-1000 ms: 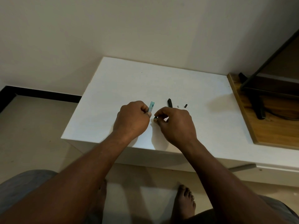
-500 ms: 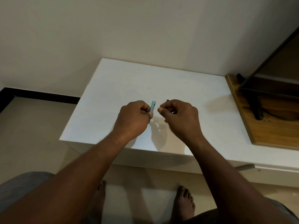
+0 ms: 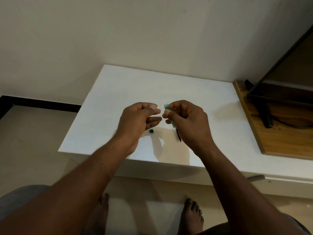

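Observation:
My right hand (image 3: pixel 188 122) pinches a slim teal piece (image 3: pixel 166 106) between thumb and fingers; its lower end shows under the palm. A thin black part (image 3: pixel 178 136) pokes out below that hand, and I cannot tell whether it is held or lying on the table. My left hand (image 3: pixel 140 119) hovers just left of it with loosely curled fingers that hold nothing. A small green cap-like bit (image 3: pixel 151 131) lies on the white table (image 3: pixel 118 92) under the left hand.
A wooden board (image 3: pixel 277 138) lies on the table's right end, carrying a dark screen on a black stand (image 3: pixel 264 114) with a cable. The wall stands close behind the table. My bare feet are on the tiled floor (image 3: pixel 33 141) below the front edge.
The teal piece has passed from my left hand to my right hand. My left hand's fingers have loosened. A small green bit now lies on the table.

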Available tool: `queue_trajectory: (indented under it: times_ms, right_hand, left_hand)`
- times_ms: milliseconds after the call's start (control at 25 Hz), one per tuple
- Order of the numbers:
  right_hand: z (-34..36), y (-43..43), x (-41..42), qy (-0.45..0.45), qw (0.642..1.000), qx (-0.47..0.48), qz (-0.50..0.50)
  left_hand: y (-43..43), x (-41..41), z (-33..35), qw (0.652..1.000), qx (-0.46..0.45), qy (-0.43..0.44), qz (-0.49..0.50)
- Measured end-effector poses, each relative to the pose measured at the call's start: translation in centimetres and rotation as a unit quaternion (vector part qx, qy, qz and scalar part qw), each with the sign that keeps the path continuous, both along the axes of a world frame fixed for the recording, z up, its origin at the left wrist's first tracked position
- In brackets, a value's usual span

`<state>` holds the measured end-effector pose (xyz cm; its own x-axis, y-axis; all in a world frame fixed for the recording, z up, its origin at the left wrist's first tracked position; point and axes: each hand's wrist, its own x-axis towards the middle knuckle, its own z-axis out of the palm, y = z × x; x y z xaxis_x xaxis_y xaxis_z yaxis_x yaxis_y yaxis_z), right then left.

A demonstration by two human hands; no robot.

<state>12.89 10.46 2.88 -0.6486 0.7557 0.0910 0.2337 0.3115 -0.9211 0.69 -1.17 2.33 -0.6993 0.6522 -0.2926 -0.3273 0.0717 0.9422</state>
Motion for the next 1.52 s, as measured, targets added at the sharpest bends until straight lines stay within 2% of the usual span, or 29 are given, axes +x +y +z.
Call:
queue_trajectory:
  times_ms: [120, 240, 360, 640, 1520]
  right_hand:
    - [0.1, -0.6, 0.1, -0.033, 0.993, 0.104, 0.047]
    - [0.1, -1.0, 0.2, -0.066, 0.980, 0.163, 0.094]
    - [0.3, -1.2, 0.4, -0.075, 0.966, 0.215, 0.125]
    - [0.6, -1.2, 0.5, -0.073, 0.949, 0.277, 0.129]
    - [0.7, -1.4, 0.7, -0.060, 0.940, 0.294, 0.160]
  left_hand:
    - [-0.2, 0.0, 0.3, 0.968, 0.081, -0.235, -0.026]
    - [-0.4, 0.0, 0.3, 0.936, 0.113, -0.319, -0.093]
    - [-0.4, -0.2, 0.3, 0.929, 0.131, -0.324, -0.121]
    - [-0.5, -0.4, 0.1, 0.933, 0.122, -0.316, -0.119]
    - [-0.4, -0.1, 0.3, 0.927, 0.123, -0.321, -0.149]
